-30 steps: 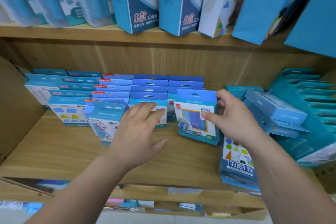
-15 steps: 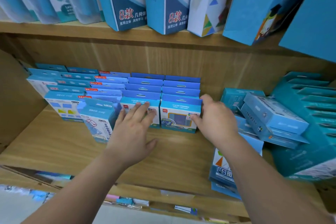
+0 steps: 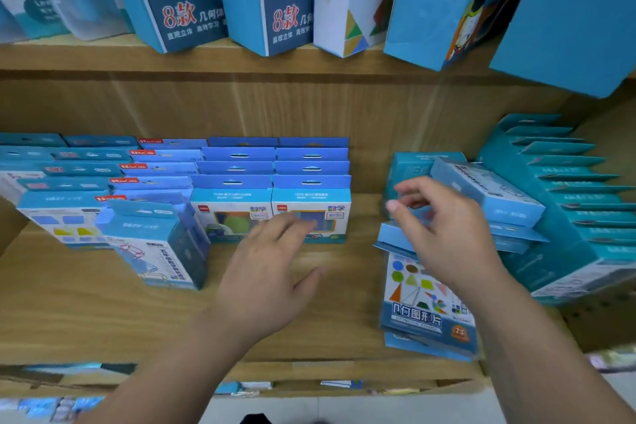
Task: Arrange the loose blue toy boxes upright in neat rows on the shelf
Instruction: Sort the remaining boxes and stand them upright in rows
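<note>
Right hand (image 3: 444, 244) withdrew; box (image 3: 311, 200) lies leftward.

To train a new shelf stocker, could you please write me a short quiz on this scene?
1. True or false: the front box behind the left hand stands upright.
2. The loose pile lies: A) left of both hands, B) by the right hand, C) on the upper shelf.
3. Fill in: the box printed with coloured shapes lies ___ on the shelf.
Key: 1 true; 2 B; 3 flat.
</note>
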